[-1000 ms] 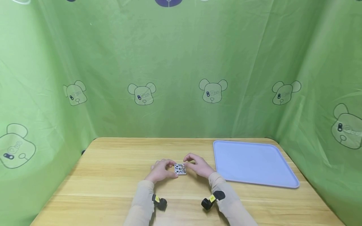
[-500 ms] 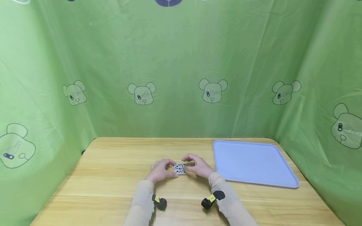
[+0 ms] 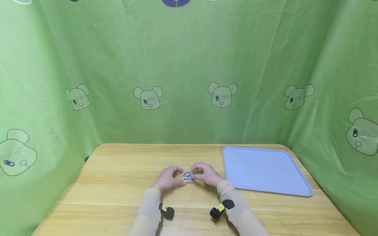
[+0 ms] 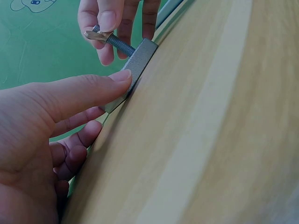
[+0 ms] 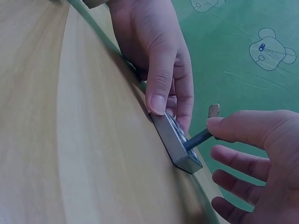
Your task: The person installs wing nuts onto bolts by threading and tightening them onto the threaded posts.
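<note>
A small square metal block (image 3: 186, 180) with several round holes in its top face lies flat on the wooden table. My left hand (image 3: 167, 178) holds its left side between thumb and fingers. In the right wrist view a threaded wing bolt (image 5: 198, 139) stands in the face of the block (image 5: 169, 140), close to one end. My right hand (image 3: 208, 174) pinches the flat head of this bolt between thumb and forefinger, its other fingers spread loosely. The left wrist view shows the thread of the wing bolt (image 4: 122, 46) between those fingertips and the block (image 4: 145, 53).
A pale blue tray (image 3: 265, 170) lies at the back right of the wooden table (image 3: 124, 164), just beyond my right forearm. Green curtain (image 3: 183, 124) hangs behind the table and along both sides. A black wrist camera (image 3: 168, 213) is strapped to each sleeve.
My right fingers have moved slightly left and toward me, from beside the block to over its right part, and now pinch the wing bolt. The left hand and block stay put.
</note>
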`<state>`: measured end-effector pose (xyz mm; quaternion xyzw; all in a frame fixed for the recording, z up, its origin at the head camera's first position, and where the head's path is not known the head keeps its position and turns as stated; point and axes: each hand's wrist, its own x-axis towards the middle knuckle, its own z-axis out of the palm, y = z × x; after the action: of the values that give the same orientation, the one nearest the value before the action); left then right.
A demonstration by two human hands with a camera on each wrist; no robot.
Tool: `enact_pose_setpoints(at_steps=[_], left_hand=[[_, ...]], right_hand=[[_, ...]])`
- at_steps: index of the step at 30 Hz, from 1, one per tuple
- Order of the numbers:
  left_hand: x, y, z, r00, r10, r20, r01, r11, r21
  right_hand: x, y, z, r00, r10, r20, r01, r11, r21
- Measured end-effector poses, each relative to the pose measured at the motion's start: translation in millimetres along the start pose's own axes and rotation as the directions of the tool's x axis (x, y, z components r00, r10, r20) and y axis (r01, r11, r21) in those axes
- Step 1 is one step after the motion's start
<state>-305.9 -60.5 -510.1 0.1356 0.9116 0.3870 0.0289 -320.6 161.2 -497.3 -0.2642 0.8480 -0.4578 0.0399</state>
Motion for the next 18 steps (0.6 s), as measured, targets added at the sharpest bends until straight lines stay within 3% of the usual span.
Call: enact_pose_setpoints(at_steps=[18], left_hand=[[-0.3, -0.2, 0.1, 1.000, -0.012, 0.001, 0.012, 1.000, -0.019]], right_hand=[[-2.8, -4.9, -0.8, 0.996, 0.071, -0.053, -0.070, 0.997, 0.021]])
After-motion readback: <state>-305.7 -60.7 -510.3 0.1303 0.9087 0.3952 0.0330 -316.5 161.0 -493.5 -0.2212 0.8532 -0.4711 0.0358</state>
